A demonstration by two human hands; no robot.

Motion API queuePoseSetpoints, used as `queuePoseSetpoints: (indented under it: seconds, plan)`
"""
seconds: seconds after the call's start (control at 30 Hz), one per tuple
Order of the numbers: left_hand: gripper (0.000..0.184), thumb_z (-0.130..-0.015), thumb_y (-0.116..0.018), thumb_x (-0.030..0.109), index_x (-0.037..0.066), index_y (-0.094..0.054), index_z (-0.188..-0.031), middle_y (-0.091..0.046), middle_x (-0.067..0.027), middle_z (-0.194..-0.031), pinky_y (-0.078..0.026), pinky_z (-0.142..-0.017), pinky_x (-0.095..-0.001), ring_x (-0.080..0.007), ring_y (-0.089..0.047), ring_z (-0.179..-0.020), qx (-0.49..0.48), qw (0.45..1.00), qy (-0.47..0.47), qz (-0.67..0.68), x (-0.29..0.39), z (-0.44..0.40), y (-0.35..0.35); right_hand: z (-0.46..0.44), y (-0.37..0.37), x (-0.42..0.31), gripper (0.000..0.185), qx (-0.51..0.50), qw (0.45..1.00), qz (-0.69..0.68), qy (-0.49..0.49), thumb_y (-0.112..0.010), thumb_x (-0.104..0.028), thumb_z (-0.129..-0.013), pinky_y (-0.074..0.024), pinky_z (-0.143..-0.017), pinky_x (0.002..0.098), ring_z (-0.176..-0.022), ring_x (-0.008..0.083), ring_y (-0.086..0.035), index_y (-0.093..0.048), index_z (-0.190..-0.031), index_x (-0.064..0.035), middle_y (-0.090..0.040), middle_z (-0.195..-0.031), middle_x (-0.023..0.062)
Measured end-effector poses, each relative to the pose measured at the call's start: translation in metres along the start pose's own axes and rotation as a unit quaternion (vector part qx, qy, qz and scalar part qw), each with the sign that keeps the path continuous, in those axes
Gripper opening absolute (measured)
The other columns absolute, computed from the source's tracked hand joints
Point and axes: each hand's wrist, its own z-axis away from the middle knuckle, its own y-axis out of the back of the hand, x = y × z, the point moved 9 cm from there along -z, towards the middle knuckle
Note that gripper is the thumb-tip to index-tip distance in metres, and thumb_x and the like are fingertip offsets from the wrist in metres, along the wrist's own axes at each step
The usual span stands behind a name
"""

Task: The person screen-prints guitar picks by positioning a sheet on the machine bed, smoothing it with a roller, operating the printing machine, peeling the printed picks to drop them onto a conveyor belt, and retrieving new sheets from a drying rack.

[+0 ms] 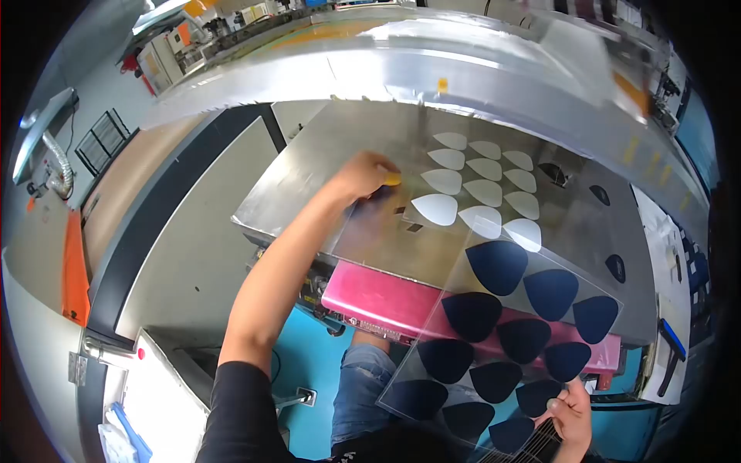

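Observation:
My left hand (364, 176) reaches over the metal table (301, 166), its fingers curled at a small yellow piece (392, 179). The fingertips are partly hidden. Low on the right, my right hand (572, 417) pinches the edge of a clear sheet (432, 339) bearing several dark blue, rounded-triangular shapes (498, 267). This sheet is tilted over the table's front edge and my legs. Beyond it, rows of white shapes (441, 182) of similar outline show on the table. Two small dark marks (414, 228) lie between my left hand and the white shapes.
A wide metal frame (370, 73) spans above the table's far side. A pink bar (386, 297) runs along the front edge. Dark oval pieces (615, 268) lie at the right. Beyond them, a blue-and-black tool (671, 347) rests on a white surface. A grey panel stands left.

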Motion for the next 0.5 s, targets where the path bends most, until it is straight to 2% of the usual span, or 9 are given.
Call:
queuePoseSetpoints:
  seconds: [0.07,0.1,0.13,0.2,0.27,0.37,0.4,0.5]
  plan:
    - [0.025,-0.070,-0.071,0.023,0.007,-0.069,-0.090,-0.065,-0.0066,-0.075,-0.050,-0.057,-0.0278,-0.0154,-0.059,-0.061,0.051,0.997,0.038,-0.040,0.008,-0.035,-0.003,-0.004,0.000,-0.006,0.066,0.012,1.000,-0.010,0.001,-0.052,0.006,-0.080,-0.0581,-0.053,0.0340,-0.057,0.0150,-0.061,-0.020,-0.138,0.0109,-0.052,-0.126,0.0182]
    - [0.024,-0.070,-0.070,0.022,0.007,-0.069,-0.089,-0.065,-0.0072,-0.075,-0.050,-0.056,-0.0291,-0.0173,-0.060,-0.061,0.076,0.995,0.025,-0.065,0.011,-0.051,-0.005,-0.006,0.001,-0.007,0.066,0.017,1.000,-0.015,0.001,-0.052,0.006,-0.080,-0.0581,-0.053,0.0342,-0.057,0.0151,-0.062,-0.020,-0.137,0.0115,-0.052,-0.126,0.0186]
    - [0.023,-0.070,-0.070,0.021,0.007,-0.068,-0.088,-0.065,-0.0077,-0.075,-0.051,-0.056,-0.0304,-0.0191,-0.061,-0.061,0.102,0.991,0.014,-0.090,0.012,-0.065,-0.008,-0.007,0.009,-0.004,0.062,0.028,0.999,0.030,0.022,-0.050,0.002,-0.084,-0.0570,-0.049,0.0319,-0.053,0.0118,-0.056,-0.023,-0.139,0.0064,-0.058,-0.113,0.0109]
    - [0.019,-0.070,-0.067,0.016,0.003,-0.067,-0.085,-0.065,-0.0112,-0.076,-0.050,-0.051,-0.0355,-0.0260,-0.064,-0.062,0.125,0.986,0.000,-0.111,0.024,-0.072,-0.015,0.002,0.020,0.001,0.060,0.071,0.997,0.022,-0.036,-0.052,0.006,-0.084,-0.0540,-0.055,0.0283,-0.060,0.0103,-0.053,-0.028,-0.138,0.0036,-0.051,-0.098,0.0049]
    - [0.021,-0.074,-0.063,0.014,-0.001,-0.064,-0.087,-0.065,-0.0135,-0.077,-0.050,-0.049,-0.0348,-0.0261,-0.065,-0.062,0.053,0.997,0.026,-0.043,0.020,-0.081,-0.027,0.015,0.026,0.000,0.059,0.116,0.988,0.012,-0.097,-0.055,0.009,-0.084,-0.0509,-0.060,0.0246,-0.068,0.0087,-0.050,-0.033,-0.137,0.0007,-0.044,-0.083,-0.0011]
    - [0.023,-0.083,-0.058,0.014,-0.004,-0.060,-0.098,-0.064,-0.0136,-0.082,-0.052,-0.048,-0.0297,-0.0216,-0.063,-0.060,-0.022,0.994,0.027,0.107,0.027,-0.079,-0.041,0.022,0.040,0.002,0.059,0.161,0.983,0.025,-0.088,-0.056,0.008,-0.083,-0.0516,-0.061,0.0251,-0.073,0.0088,-0.050,-0.034,-0.137,0.0002,-0.044,-0.084,-0.0013]
    - [0.024,-0.086,-0.056,0.014,-0.004,-0.059,-0.102,-0.064,-0.0131,-0.084,-0.052,-0.048,-0.0274,-0.0194,-0.062,-0.059,-0.039,0.985,0.020,0.165,0.031,-0.077,-0.042,0.019,0.038,0.000,0.056,0.141,0.987,0.023,-0.077,-0.057,0.008,-0.083,-0.0525,-0.061,0.0265,-0.075,0.0094,-0.050,-0.036,-0.135,0.0005,-0.044,-0.086,-0.0005]
    - [0.026,-0.090,-0.050,0.013,-0.006,-0.054,-0.107,-0.063,-0.0143,-0.087,-0.053,-0.047,-0.0250,-0.0169,-0.060,-0.054,-0.046,0.968,-0.006,0.245,0.043,-0.066,-0.039,0.011,0.033,-0.009,0.052,0.139,0.988,0.023,-0.070,-0.058,0.006,-0.084,-0.0532,-0.062,0.0282,-0.073,0.0100,-0.050,-0.038,-0.132,0.0009,-0.044,-0.084,0.0004]
